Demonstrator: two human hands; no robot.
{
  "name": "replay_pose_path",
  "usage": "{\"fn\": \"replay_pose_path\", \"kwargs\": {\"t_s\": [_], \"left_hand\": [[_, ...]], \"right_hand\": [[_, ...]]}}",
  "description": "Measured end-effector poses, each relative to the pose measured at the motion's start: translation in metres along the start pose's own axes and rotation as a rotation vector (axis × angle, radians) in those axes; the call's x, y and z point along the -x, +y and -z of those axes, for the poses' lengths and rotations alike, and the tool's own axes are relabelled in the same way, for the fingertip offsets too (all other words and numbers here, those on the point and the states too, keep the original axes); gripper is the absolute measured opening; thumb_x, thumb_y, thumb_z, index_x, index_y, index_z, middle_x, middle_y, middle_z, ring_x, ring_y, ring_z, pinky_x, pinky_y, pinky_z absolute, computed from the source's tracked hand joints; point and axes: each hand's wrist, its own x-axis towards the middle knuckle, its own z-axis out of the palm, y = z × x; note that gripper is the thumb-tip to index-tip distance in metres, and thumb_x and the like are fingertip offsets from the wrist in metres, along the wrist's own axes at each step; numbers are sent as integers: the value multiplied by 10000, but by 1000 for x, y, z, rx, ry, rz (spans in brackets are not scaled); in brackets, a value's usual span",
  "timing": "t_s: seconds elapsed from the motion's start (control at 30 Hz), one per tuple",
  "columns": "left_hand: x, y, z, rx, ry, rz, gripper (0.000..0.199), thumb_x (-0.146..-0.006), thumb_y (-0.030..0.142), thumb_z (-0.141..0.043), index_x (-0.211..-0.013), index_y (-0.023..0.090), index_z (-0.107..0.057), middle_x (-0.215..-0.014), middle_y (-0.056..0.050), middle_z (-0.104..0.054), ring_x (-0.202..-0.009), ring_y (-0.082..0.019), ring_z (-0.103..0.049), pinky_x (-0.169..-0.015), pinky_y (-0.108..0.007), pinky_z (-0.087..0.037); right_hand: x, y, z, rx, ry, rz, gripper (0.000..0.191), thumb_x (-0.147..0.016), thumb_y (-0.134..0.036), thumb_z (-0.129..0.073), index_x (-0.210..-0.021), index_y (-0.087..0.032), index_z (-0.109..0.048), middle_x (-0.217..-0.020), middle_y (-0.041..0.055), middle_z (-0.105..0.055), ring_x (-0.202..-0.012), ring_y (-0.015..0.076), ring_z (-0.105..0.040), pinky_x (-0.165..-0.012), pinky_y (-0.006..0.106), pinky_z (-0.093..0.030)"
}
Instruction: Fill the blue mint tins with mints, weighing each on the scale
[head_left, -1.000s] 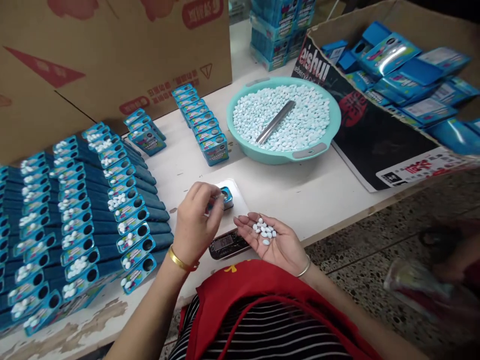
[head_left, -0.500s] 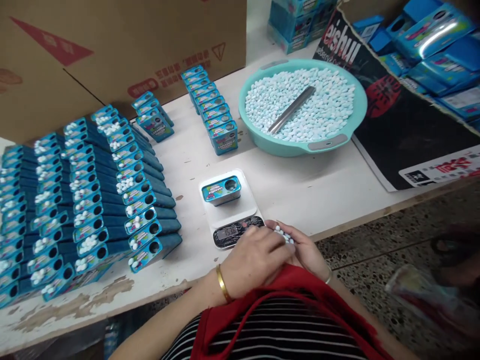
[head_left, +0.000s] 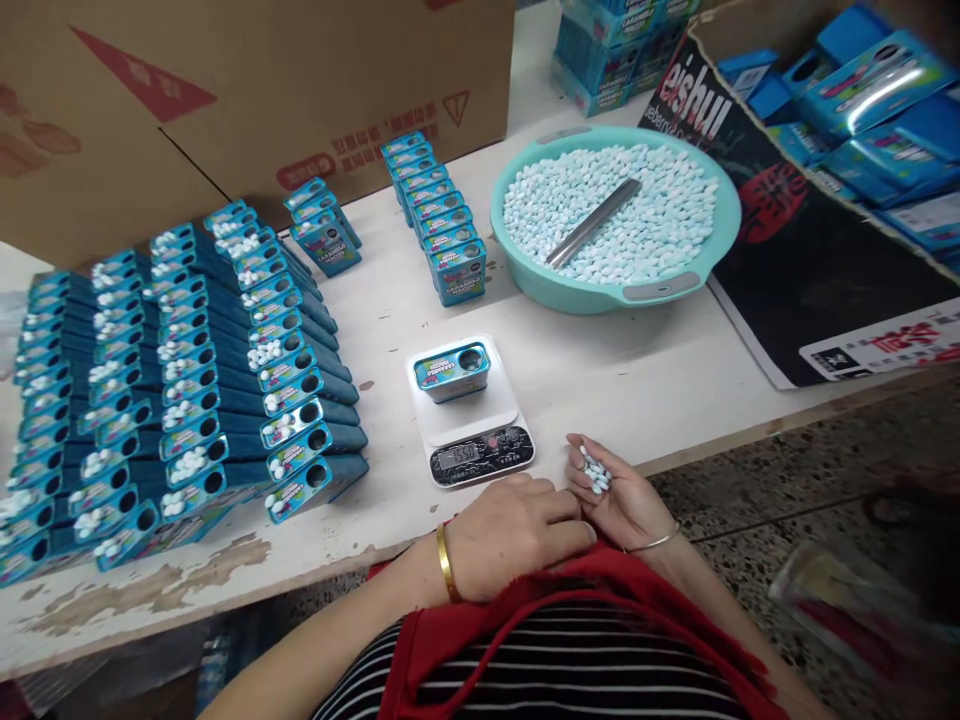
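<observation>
Change over the last second: left hand (head_left: 517, 540) is no longer working at the blue tin (head_left: 452, 372); it is now resting at about 5 o'clock of the scale (head_left: 469, 415), against the red apron (head_left: 600, 570), its fingers curling loosely together, and I can't tell if anything is sitting under them. Tin is sitting alone on the white platform, open hole facing 3 o'clock, so no hand is loading the scale now and the reading should be counting for tin and contents only, my judgement. Display (head_left: 457, 456) looks to be showing different digits from half a second ago; too small to quote. Right hand (head_left: 619, 505) at 4 o'clock is lying palm up, fingers cupping loose white candies (head_left: 596, 472), curling more than earlier. Candy bowl (head_left: 555, 280) is standing at 1 o'clock, rows of tins (head_left: 191, 370) at 9, candies lying on many tops.
</observation>
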Motion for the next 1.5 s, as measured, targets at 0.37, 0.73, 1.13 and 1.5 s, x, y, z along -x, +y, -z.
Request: {"fn": "replay_pose_path", "kwargs": {"t_s": [0.37, 0.73, 1.13, 1.5], "left_hand": [[18, -53, 83, -416, 228, 477, 609, -810, 480, -597, -1309, 176, -422, -1243, -155, -525, -1088, -292, -499, -850, -411, -397], [-45, -159, 116, -653, 100, 616, 319, -855, 377, -545, -1105, 181, -514, -1008, -86, -606, -941, -253, -553, -749, -355, -346], [-7, -249, 169, -891, 299, 1075, 476, -852, 464, -481, -1237, 184, -461, -1270, -140, -464, -1149, -291, -422, -900, -394, -334], [29, -253, 215, -936, -16, 1055, 219, -844, 265, -461, -893, 159, -647, -1171, -152, -535, -1171, -336, -431, -955, -469, -306]], "right_hand": [[-9, 2, -5, -8, -10, -22, 138, -737, -217, -688, -852, -148, -659, -586, -51, -531, -406, 19, -392, -322, 119, -298], [-14, 4, -17, -57, 74, -5, 384, -541, -303, -844, -831, -112, -680, -564, -55, -523, -396, 4, -361, -334, 129, -250], [-15, 9, -15, -29, 144, -77, 421, -490, -339, -872, -825, -140, -713, -580, -51, -534, -410, 7, -358, -348, 128, -293], [-20, 8, -15, 25, 88, -31, 358, -575, -359, -832, -825, -129, -717, -571, -39, -526, -423, 9, -371, -369, 131, -278]]}}
